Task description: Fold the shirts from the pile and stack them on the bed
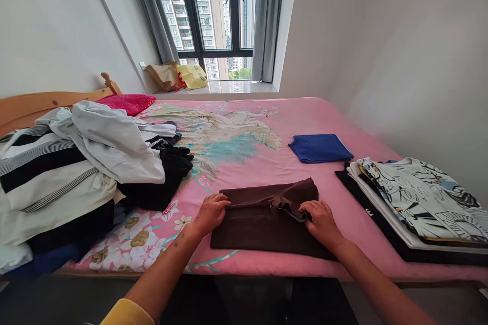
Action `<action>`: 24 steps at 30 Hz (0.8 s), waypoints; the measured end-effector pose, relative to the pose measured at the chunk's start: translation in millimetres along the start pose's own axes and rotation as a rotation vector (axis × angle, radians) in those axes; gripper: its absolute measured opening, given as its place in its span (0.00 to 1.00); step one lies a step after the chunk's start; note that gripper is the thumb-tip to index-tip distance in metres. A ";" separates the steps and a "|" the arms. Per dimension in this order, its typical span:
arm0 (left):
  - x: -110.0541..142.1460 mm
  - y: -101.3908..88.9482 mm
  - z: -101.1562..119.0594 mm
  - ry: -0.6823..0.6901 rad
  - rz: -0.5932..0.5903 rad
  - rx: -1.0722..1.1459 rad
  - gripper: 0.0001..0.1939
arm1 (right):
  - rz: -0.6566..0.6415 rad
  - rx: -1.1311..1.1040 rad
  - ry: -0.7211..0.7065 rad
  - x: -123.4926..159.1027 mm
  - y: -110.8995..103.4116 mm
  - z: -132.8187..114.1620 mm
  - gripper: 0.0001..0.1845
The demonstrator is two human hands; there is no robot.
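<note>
A brown garment is lying folded near the middle of the bed's front edge. The left hand is touching its left side, fingers held close together; whether they are pinching cannot be told. The right hand's fingers are pinching the fold's right end. Folded clothes are sitting by the front right corner, loose clothes by the front left.
</note>
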State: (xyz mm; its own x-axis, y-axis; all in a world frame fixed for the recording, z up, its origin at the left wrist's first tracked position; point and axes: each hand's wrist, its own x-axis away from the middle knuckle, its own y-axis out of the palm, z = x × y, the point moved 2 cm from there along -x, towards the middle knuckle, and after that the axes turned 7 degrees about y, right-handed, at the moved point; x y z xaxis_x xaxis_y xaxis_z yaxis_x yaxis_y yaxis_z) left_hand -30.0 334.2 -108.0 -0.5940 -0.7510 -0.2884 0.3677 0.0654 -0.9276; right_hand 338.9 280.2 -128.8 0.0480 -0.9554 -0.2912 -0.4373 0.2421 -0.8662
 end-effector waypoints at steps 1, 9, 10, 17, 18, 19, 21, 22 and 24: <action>-2.5 0.2 5.4 0.001 0.019 -0.013 0.19 | 0.013 0.001 0.000 3.0 -0.2 0.8 0.13; -13.6 29.0 30.9 -0.205 -0.102 -0.138 0.26 | 0.089 -0.021 0.029 18.0 3.9 1.1 0.11; -12.1 32.6 30.5 -0.240 -0.126 -0.141 0.27 | 0.094 -0.027 0.032 18.0 3.4 0.3 0.11; -20.2 21.2 91.9 0.150 -0.021 -0.075 0.20 | 0.156 -0.099 0.046 2.6 -10.5 -4.2 0.09; -24.0 20.7 110.0 0.277 -0.044 -0.025 0.20 | 0.169 -0.110 0.051 -0.8 -13.0 -4.2 0.09; -28.2 21.9 127.5 0.387 -0.074 0.020 0.20 | 0.181 -0.120 0.055 -4.2 -15.3 -4.1 0.09; -37.5 29.4 155.5 0.520 -0.128 0.080 0.20 | 0.207 -0.138 0.056 -10.4 -19.4 -4.1 0.09; -42.3 35.4 164.4 0.528 -0.140 0.089 0.21 | 0.216 -0.144 0.051 -13.1 -21.1 -4.3 0.09; -50.7 49.7 170.8 0.424 -0.140 0.068 0.23 | 0.226 -0.149 0.035 -17.7 -24.1 -4.9 0.09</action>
State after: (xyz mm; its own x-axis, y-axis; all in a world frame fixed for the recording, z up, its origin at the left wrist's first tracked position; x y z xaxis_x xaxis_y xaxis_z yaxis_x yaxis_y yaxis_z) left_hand 140.6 263.2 -98.9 -0.8767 -0.4134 -0.2458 0.3006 -0.0720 -0.9510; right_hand 344.2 290.5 -100.8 -0.0958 -0.8857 -0.4542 -0.5611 0.4250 -0.7103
